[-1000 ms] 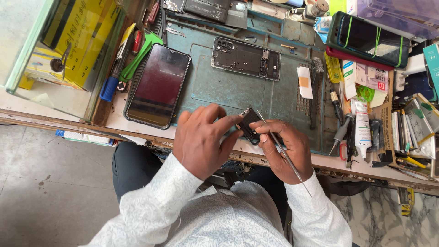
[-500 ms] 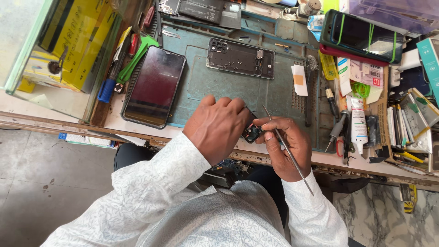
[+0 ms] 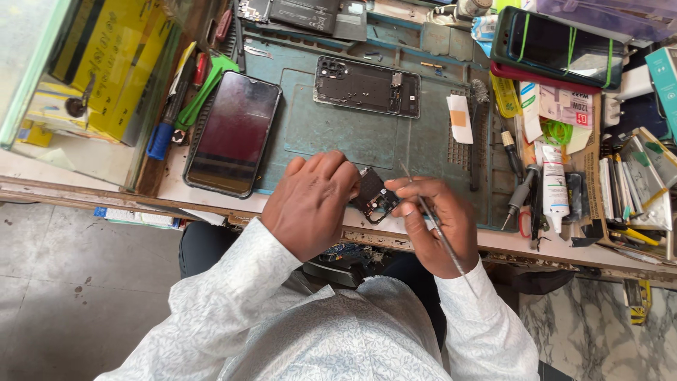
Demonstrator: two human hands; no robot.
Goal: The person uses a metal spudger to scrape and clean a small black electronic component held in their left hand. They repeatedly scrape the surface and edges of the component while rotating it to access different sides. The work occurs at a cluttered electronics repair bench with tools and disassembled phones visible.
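Both hands met at the near edge of the tabletop (image 3: 211, 185), close together over a small dark circuit board (image 3: 374, 197). The left hand (image 3: 310, 204) curled over the board's left side, fingers pinching it, while the right hand (image 3: 436, 227) steadied its right edge with the fingertips and gripped a thin metal tool (image 3: 431, 224) that ran back along the palm toward the wrist. So both hands were clamped — the left on the board, the right on board and tool together.

The board sat lifted just above the blue-green work mat (image 3: 331, 130), between the two hands. Farther off on the mat lay an opened phone frame (image 3: 367, 86) with its insides showing, and to the left a dark phone screen (image 3: 233, 141) lay face up, apart from the frame. That layout suggested the dismantling was well along: screen off, frame bare, board out and in hand. What remained, judging by the pieces spread apart, was the work on the board itself and putting everything back together.

A white tube (image 3: 553, 185) and screwdrivers (image 3: 518, 194) waited on the right — none touched.
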